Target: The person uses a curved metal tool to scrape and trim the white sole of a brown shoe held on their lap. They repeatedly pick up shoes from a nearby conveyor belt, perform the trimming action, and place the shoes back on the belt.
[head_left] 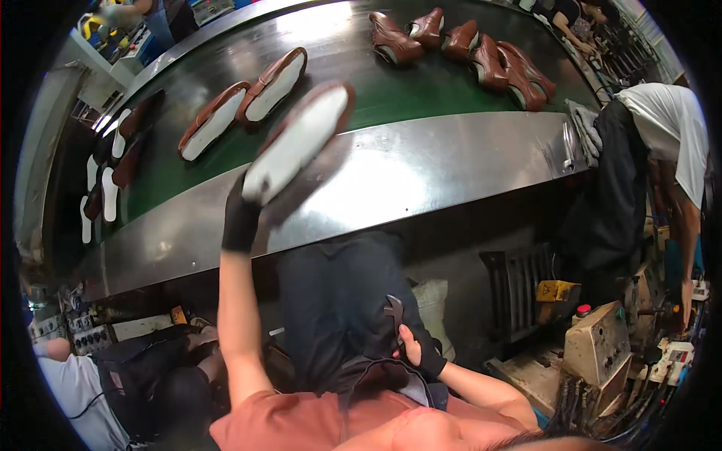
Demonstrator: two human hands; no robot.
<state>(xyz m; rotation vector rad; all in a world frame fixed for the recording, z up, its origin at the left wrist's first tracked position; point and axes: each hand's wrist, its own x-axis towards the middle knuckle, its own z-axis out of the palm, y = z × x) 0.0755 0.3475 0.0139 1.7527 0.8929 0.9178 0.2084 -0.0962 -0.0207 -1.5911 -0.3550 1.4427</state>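
My left hand, in a black fingerless glove, reaches out over the bench edge. It is closed on one end of a brown leather shoe, which is tilted with its white bottom facing me and smeared by motion. In front of my lap, my right hand, in a similar glove, is wrapped round a metal tool with a hooked, open jaw, which looks like pincers. Two more brown shoes, one here and one beside it, lie white bottom up on the green belt beyond my left hand.
A shiny metal ledge borders the green belt. Several brown shoes sit at the far right; darker shoes and white insoles lie at the left. A control box stands right of me. Other people work at both sides.
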